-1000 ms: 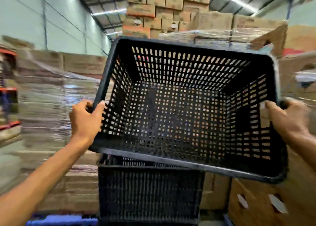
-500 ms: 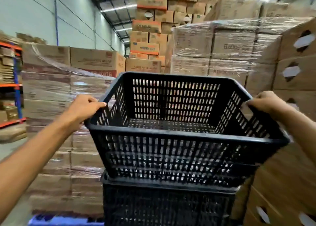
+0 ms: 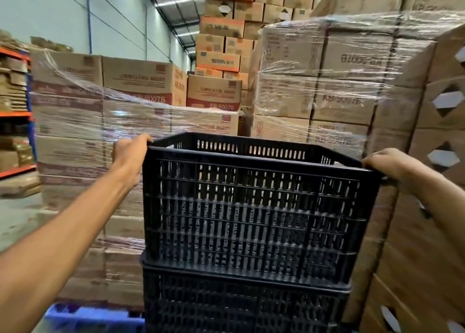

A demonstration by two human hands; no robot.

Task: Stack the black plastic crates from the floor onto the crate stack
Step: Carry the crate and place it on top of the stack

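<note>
A black slotted plastic crate [image 3: 251, 214] sits upright and level on top of the crate stack, its base resting on the rim of the crate below [image 3: 241, 310]. My left hand [image 3: 129, 155] grips the top crate's left rim near the far corner. My right hand [image 3: 392, 165] grips the right rim at its near corner. Both arms reach forward at about chest height. The lower part of the stack runs out of the bottom of the view.
Shrink-wrapped pallets of cardboard boxes [image 3: 105, 121] stand close behind and left of the stack, on a blue pallet [image 3: 93, 317]. More wrapped boxes [image 3: 327, 81] and a wall of cartons [image 3: 427, 232] crowd the right. Orange and blue racking [image 3: 15, 116] is at far left.
The crate went from tilted and raised, with its inside facing me, to level and lowered onto the stack. Both hands kept their hold on the rims.
</note>
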